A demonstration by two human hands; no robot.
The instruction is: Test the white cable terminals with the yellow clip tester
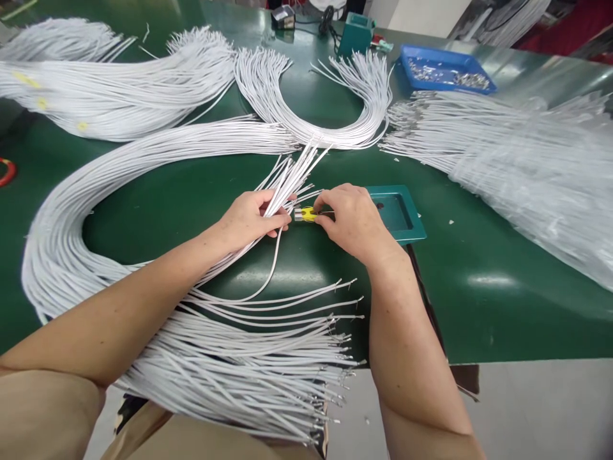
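My left hand (261,217) is closed around a small bunch of white wires (295,172), which slants up to the right with its ends loose. One wire from the bunch bends down below the fingers. Just right of it, my right hand (345,214) pinches a small yellow tool (307,214) with a metal-coloured end pointing at the left fingertips. Its exact kind I cannot make out. Under my left forearm spreads a large bundle of white wires (249,364), with metal terminals at the ends near the table's front edge.
Beyond my right hand lies a green tray (416,217). A blue tray (447,54) of small metal parts stands at the back right. More wires (517,147) lie right, a curved bundle (325,136) behind, others (124,96) back left. A green device (355,33) stands at the back.
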